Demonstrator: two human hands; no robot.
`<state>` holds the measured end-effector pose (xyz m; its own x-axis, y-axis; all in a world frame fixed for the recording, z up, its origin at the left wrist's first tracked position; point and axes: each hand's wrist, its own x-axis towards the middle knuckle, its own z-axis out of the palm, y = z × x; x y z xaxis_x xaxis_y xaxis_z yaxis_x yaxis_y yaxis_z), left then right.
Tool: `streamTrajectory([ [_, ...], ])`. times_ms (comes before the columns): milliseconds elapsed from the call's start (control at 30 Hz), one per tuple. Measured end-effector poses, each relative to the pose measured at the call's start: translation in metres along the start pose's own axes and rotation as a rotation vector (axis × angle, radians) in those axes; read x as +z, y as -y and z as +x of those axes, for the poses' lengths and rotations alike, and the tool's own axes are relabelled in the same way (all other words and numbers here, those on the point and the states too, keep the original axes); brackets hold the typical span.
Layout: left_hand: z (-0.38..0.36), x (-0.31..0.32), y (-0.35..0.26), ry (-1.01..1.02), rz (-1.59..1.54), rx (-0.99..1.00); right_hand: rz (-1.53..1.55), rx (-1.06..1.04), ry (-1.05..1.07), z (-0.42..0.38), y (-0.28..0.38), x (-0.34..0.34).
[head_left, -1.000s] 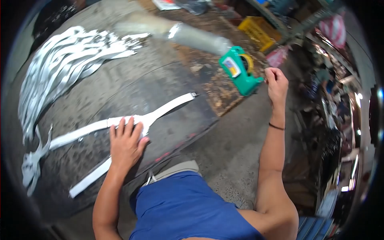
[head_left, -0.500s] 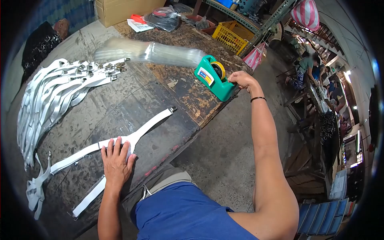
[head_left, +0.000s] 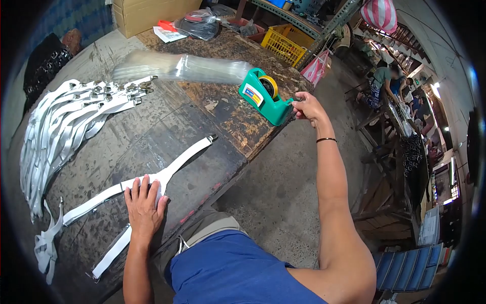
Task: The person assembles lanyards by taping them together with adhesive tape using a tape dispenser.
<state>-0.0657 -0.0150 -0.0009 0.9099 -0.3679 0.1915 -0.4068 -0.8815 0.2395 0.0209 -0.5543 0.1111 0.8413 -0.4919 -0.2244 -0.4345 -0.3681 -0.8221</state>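
My left hand (head_left: 144, 207) lies flat, fingers spread, on white Y-shaped suspenders (head_left: 174, 166), pressing near the joint of their straps. One strap ends in a metal clip at the upper right. The other straps run to the left and toward the table's near edge. My right hand (head_left: 310, 109) has its fingertips pinched together at the cutter end of a green tape dispenser (head_left: 273, 109). A yellow-cored tape roll (head_left: 270, 87) sits in the dispenser. Whatever is between those fingertips is too small to make out.
A pile of white suspenders (head_left: 66, 116) with metal clips covers the table's left side. Clear plastic bags (head_left: 202, 69) lie behind the dispenser. A cardboard box (head_left: 152, 15), a yellow crate (head_left: 286, 44) and a metal shelf stand farther back. People (head_left: 385, 83) work at the right.
My right hand has drawn slightly away from the dispenser's cutter end, fingers still pinched. My left hand stays on the suspenders. The whole view has shifted a little.
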Motion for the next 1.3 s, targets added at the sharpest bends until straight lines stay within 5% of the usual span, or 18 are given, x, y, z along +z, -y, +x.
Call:
streamTrajectory([
  [333, 0.000, 0.001, 0.000, 0.014, 0.007, -0.005, 0.362, 0.018, 0.034, -0.010, -0.022, 0.007],
  [467, -0.001, 0.006, 0.003, -0.025, 0.010, 0.010, -0.082, -0.232, -0.060, 0.024, -0.044, 0.005],
  [500, 0.000, 0.007, 0.004, -0.023, 0.025, 0.020, -0.568, -0.350, -0.289, 0.023, -0.046, 0.006],
  [567, 0.000, 0.003, 0.001, -0.003, 0.033, 0.008, -0.718, -0.213, -0.333, 0.017, -0.057, 0.004],
  [700, 0.000, 0.006, 0.003, -0.022, 0.048, 0.018, -0.036, -0.190, 0.203, -0.053, -0.081, 0.037],
  [900, 0.000, 0.011, 0.006, -0.070, 0.082, 0.047, 0.151, 0.124, 0.871, -0.178, -0.127, 0.164],
  [1100, 0.000, 0.014, 0.009, -0.065, 0.092, 0.048, 0.103, 0.174, 1.113, -0.199, -0.136, 0.229],
  [1167, 0.000, 0.014, 0.008, -0.068, 0.093, 0.044, -0.221, -0.139, 1.052, -0.201, -0.142, 0.240],
  [1300, 0.000, 0.014, 0.008, -0.073, 0.083, 0.045, -0.382, -0.118, 1.044, -0.199, -0.135, 0.243],
])
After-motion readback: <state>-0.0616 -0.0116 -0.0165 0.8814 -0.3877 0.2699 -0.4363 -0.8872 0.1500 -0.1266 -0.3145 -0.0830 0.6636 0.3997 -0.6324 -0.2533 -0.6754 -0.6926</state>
